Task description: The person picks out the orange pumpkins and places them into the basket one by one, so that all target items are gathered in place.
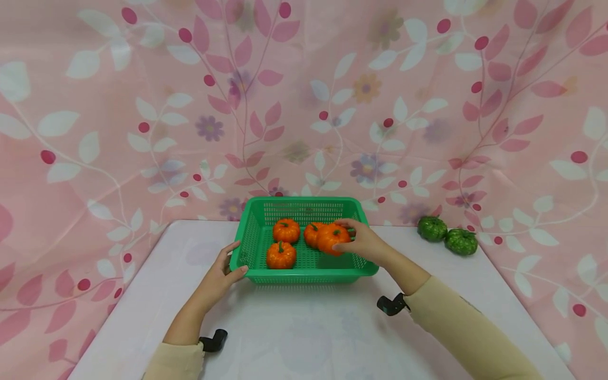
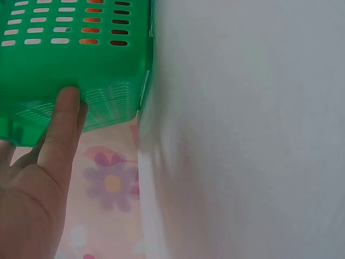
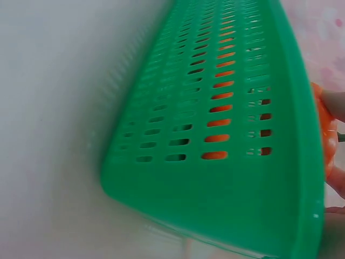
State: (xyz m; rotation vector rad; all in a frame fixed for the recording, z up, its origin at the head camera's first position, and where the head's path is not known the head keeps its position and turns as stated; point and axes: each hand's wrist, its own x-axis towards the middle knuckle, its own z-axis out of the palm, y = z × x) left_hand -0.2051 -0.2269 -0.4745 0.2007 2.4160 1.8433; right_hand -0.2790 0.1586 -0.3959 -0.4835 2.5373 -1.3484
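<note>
A green plastic basket (image 1: 304, 273) with slotted walls stands on the white table, several small orange pumpkins inside it. My right hand (image 1: 368, 243) grips one pumpkin (image 1: 332, 239), thumb at its near side and fingers at its far side, over the right half of the basket. That pumpkin overlaps another pumpkin (image 1: 312, 232) behind it. Two more, a rear pumpkin (image 1: 286, 231) and a front pumpkin (image 1: 281, 256), sit in the left half. At the basket's left end, my left hand (image 1: 219, 274) holds the rim near the front corner, its fingers (image 2: 66, 116) against the outer wall.
Two green pumpkins, one (image 1: 432, 228) behind the other (image 1: 461, 241), lie at the table's back right corner. A pink floral cloth (image 1: 304, 105) hangs right behind the table (image 1: 304, 332). Black wrist mounts (image 1: 393, 304) stick out from both sleeves.
</note>
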